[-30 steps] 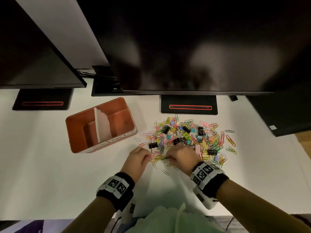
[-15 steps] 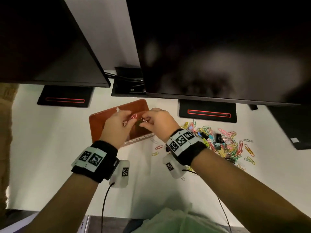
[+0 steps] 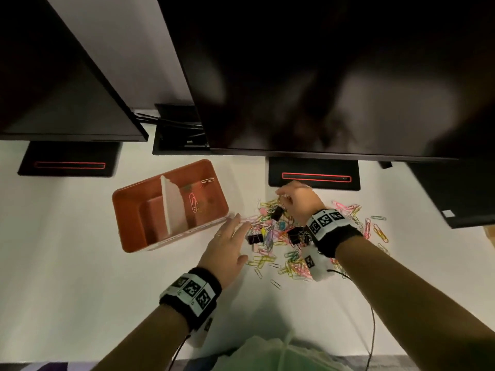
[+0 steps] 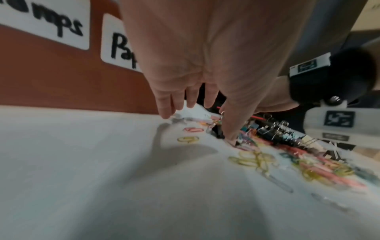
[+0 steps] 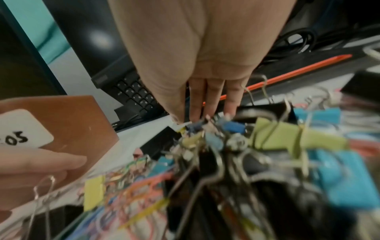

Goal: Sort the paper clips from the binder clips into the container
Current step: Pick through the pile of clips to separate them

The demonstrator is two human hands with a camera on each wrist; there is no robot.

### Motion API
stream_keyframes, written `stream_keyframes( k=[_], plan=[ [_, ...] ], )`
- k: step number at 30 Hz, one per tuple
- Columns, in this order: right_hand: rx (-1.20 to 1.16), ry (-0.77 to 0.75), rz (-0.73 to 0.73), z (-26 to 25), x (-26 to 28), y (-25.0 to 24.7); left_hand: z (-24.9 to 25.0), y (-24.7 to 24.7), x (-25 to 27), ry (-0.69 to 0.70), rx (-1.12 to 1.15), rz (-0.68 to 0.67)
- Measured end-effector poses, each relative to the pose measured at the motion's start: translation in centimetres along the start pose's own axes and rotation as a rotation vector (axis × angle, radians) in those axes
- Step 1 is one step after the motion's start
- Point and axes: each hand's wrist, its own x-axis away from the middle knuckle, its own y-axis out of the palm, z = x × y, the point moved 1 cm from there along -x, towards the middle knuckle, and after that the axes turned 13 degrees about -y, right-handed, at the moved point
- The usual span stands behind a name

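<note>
While over clip pile (image 3: 284, 236): L hand (image 3: 226, 249) flat, R hand (image 3: 300, 200) fingers straight, empty.

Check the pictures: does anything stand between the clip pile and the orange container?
Nothing visible does. The pile lies right of the container on bare table; only the left hand, fingers straight, hovers at the pile's near-left edge. The container is open-topped.

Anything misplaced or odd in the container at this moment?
Nothing stands out. The orange container sits upright, a few paper clips lie in its right compartment, and the left compartment looks empty. The mixed pile remains unsorted on the desk.
</note>
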Motion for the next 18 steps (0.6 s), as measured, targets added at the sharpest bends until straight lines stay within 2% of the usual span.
stream_keyframes(
  k=[3, 7, 11, 15, 18],
  plan=[
    [0.019, -0.025, 0.024, 0.0, 0.7, 0.9, -0.5, 0.8, -0.7, -0.018, -0.042, 0.042],
    [0.002, -0.114, 0.029, -0.2, 3.3, 1.9, -1.3, 1.4, -0.8, 0.018, 0.044, 0.117],
    [-0.029, -0.166, -0.026, -0.1, 4.9, 2.4, -1.0, 1.4, -1.1, 0.046, 0.106, 0.157],
    [-0.026, -0.168, 0.07, -0.3, 3.9, 1.9, 0.0, 1.3, -2.2, 0.055, 0.098, 0.166],
    [0.014, -0.121, -0.041, -1.0, 2.1, 1.7, 0.5, 1.3, -3.1, 0.082, 0.081, 0.145]
  ],
)
